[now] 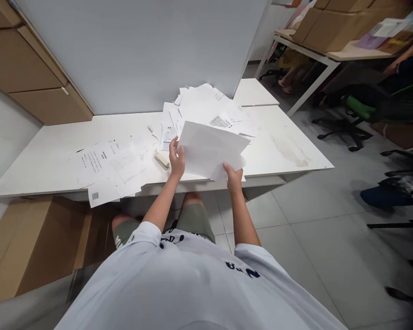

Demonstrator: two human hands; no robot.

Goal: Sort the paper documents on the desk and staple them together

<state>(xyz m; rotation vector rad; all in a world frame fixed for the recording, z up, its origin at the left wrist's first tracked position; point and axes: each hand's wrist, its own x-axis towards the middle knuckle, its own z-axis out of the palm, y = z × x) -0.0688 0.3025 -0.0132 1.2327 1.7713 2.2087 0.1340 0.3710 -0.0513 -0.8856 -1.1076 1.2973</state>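
Observation:
Between my two hands are white paper sheets [211,149], tilted above the desk's front edge with blank faces toward me. My left hand [176,159] grips their left edge, thumb and fingers upright. At the lower right corner my right hand [233,176] pinches them, thumb on top. Just left of my left hand a cream stapler [162,160] lies on the desk. Behind the held sheets spreads a loose pile of papers [199,103], some printed with codes and text. How many sheets I hold cannot be made out.
More printed papers [106,165] lie at the left of the white desk [55,146], one overhanging its front edge. Cardboard boxes stand at the upper left, and an open carton [51,243] sits below. A grey partition [141,55] rises behind. Office chairs [351,123] and seated people are at right.

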